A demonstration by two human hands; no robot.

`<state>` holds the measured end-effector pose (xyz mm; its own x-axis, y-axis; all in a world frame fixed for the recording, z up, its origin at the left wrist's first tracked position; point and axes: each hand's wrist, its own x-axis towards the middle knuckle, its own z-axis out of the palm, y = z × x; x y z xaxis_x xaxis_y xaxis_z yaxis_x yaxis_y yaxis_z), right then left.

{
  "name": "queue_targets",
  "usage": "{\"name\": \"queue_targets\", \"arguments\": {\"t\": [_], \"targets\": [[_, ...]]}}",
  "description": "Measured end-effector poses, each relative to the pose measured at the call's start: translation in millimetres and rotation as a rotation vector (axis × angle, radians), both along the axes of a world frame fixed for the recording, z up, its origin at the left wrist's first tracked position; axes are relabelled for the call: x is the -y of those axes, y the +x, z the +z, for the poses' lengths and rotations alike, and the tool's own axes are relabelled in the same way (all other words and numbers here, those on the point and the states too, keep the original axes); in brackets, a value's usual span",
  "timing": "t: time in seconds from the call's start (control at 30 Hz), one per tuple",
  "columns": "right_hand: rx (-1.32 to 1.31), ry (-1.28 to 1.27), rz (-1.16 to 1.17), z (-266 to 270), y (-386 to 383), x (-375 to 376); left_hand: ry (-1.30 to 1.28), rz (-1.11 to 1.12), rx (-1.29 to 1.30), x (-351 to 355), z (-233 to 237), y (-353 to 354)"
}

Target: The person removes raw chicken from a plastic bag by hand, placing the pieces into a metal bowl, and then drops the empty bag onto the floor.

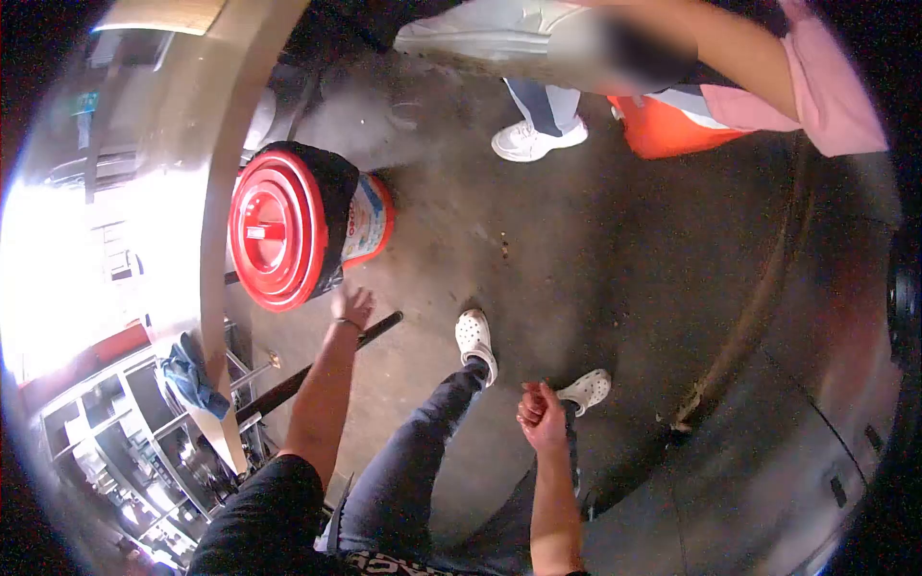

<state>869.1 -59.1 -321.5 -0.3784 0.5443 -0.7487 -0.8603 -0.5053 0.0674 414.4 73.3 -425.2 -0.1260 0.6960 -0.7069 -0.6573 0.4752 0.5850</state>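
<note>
While the red bucket [357, 223] is standing on the floor [595, 259], its lid [274, 230] is sitting on tight, likely keeping things in, and facing left in the picture. The left hand [351, 307] is reaching open, just beside it, above a dark pole [317, 370] slanting up-right. The right hand [540, 413] is making a fist, with nothing showing in it.

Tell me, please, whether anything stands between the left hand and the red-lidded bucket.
Nothing visible does. The open left hand is just short of the red-lidded bucket, with only bare floor between them. The dark pole crosses at the forearm, outside that gap.
</note>
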Motion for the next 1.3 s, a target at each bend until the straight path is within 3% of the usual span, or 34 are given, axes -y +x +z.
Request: {"name": "queue_targets", "arguments": {"t": [0.03,0.07,0.13,0.2,0.23,0.3,0.37,0.4,0.5,0.57,0.63,0.67,0.73,0.8,0.9,1.0,1.07,1.13,1.17,1.2,1.23,1.3], "targets": [[-0.006,0.015,0.005,1.0,11.2,1.2,-0.502,0.104,-0.385,-25.0,31.4,63.4],[0.064,-0.045,-0.023,2.4,26.2,2.9,-0.437,-0.053,-0.507,-40.5,23.8,80.2],[0.189,-0.149,-0.114,11.2,61.1,10.7,-0.163,-0.296,-0.789,-87.2,59.1,136.4],[0.307,-0.185,-0.183,21.0,99.0,27.1,-0.054,-0.360,-0.908,-139.4,81.2,160.8],[0.375,-0.176,-0.190,25.2,119.1,39.8,-0.052,-0.349,-0.906,-160.1,83.2,160.0],[0.546,-0.343,-0.200,47.8,152.0,64.1,-0.299,-0.411,-0.677,-202.9,83.0,157.4],[0.653,-0.304,-0.072,72.5,179.4,88.5,-0.540,-0.467,-0.438,-235.4,77.8,149.4],[0.659,-0.298,-0.065,75.2,189.9,107.6,-0.538,-0.459,-0.431,-246.5,69.3,144.2],[0.792,-0.412,-0.114,84.7,213.1,167.6,-0.566,-0.720,-0.311,-262.3,9.5,117.6],[0.920,-0.568,-0.011,100.3,213.2,196.3,-0.575,-0.896,-0.227,-260.2,-10.9,110.7],[1.058,-0.814,0.070,101.9,209.6,227.6,-0.365,-0.954,-0.852,-238.9,67.6,167.4],[1.105,-0.796,0.057,92.3,212.4,266.4,-0.325,-0.961,-1.190,-227.3,112.5,198.8],[1.157,-0.769,0.050,89.7,212.4,295.6,-0.274,-0.931,-1.179,-232.3,79.7,186.4],[1.086,-1.086,0.207,104.7,205.7,301.2,-0.234,-0.906,-1.167,-228.9,71.7,183.6],[1.071,-1.029,0.210,102.7,211.7,321.4,-0.299,-0.951,-1.206,-228.1,77.6,192.2],[1.040,-0.940,0.206,97.0,217.4,343.1,-0.143,-0.996,-1.263,-217.2,12.1,162.3],[1.101,-0.947,0.179,113.4,194.6,311.7,-0.261,-1.042,-0.862,-208.0,-19.1,142.6],[1.162,-0.954,0.139,131.3,182.3,286.4,-0.301,-1.049,-0.949,-169.4,65.7,174.8],[1.162,-0.803,0.255,136.4,182.5,284.2,-0.323,-1.052,-0.991,-149.6,112.9,192.7],[1.156,-0.652,0.367,140.5,182.4,285.6,-0.300,-0.936,-0.809,-132.3,104.7,184.6],[1.156,-0.660,0.358,136.3,182.0,287.3,-0.278,-0.819,-0.628,-112.1,86.5,167.3],[1.092,-0.806,0.193,112.4,184.0,299.1,-0.221,-1.076,-1.031,-59.9,59.1,150.7]]}}
